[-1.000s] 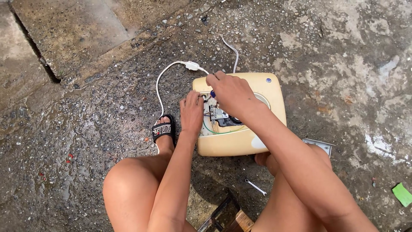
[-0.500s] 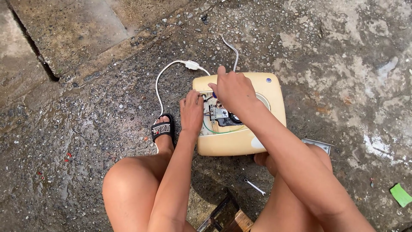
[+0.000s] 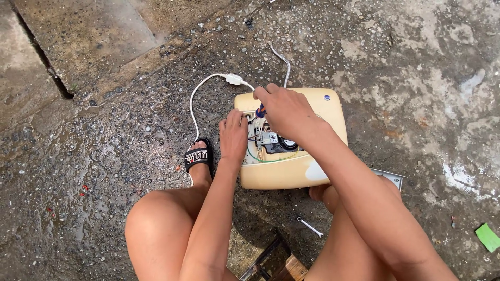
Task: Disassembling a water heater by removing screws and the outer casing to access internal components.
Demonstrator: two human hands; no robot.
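Note:
A cream-yellow appliance housing [image 3: 323,112] lies flat on the rough concrete, its front open so that wires and a small metal part [image 3: 271,139] show inside. My right hand [image 3: 284,106] is closed around a blue-handled screwdriver [image 3: 260,111] whose tip points down into the opening. My left hand [image 3: 233,134] rests on the housing's left edge, fingers pressed against the opening. A white cable [image 3: 200,96] with an inline connector loops out from the top left of the housing.
My left foot in a black sandal [image 3: 199,157] stands next to the housing. A small wrench [image 3: 310,227] lies on the ground between my legs, above a wooden stool [image 3: 276,263]. A green scrap [image 3: 488,237] lies far right. A concrete step [image 3: 83,41] rises at upper left.
My right hand has shifted slightly toward the top left of the opening with the screwdriver. The left hand has stayed on the housing's edge.

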